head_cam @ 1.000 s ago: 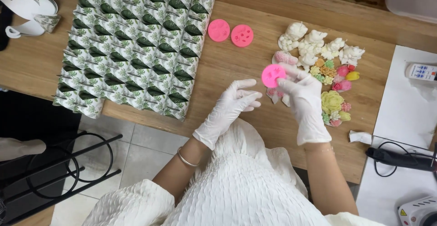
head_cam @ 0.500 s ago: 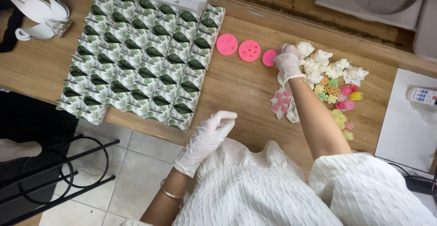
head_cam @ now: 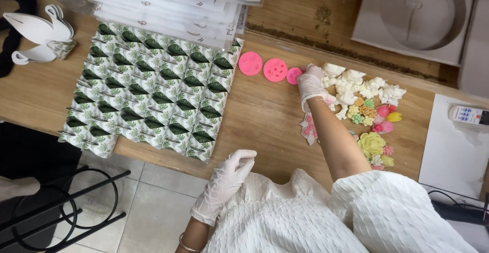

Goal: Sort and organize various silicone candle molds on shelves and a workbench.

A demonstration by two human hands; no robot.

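Note:
Both hands wear white gloves. My right hand [head_cam: 310, 84] reaches across the wooden table [head_cam: 265, 125] and touches a small pink round mould [head_cam: 293, 75], which lies to the right of two larger pink round moulds [head_cam: 250, 63] [head_cam: 275, 69]. My left hand [head_cam: 226, 179] hangs loosely near the table's front edge, holding nothing. Right beside my right hand lies a pile of small white and coloured flower shapes [head_cam: 368, 111]. A pink-and-white flower piece [head_cam: 308, 128] rests under my forearm.
A large sheet of green leaf-print folded packets [head_cam: 147, 95] covers the table's left half. A stack of clear-sleeved cards [head_cam: 173, 13] overlaps its top. White swan cutouts [head_cam: 38, 34] sit far left. A remote [head_cam: 468, 114] lies on white paper at right. A grey tray [head_cam: 412, 13] stands behind.
My right hand has carried the small pink mould from in front of me to the far row and set it beside the other two. My left hand dropped back toward the table edge.

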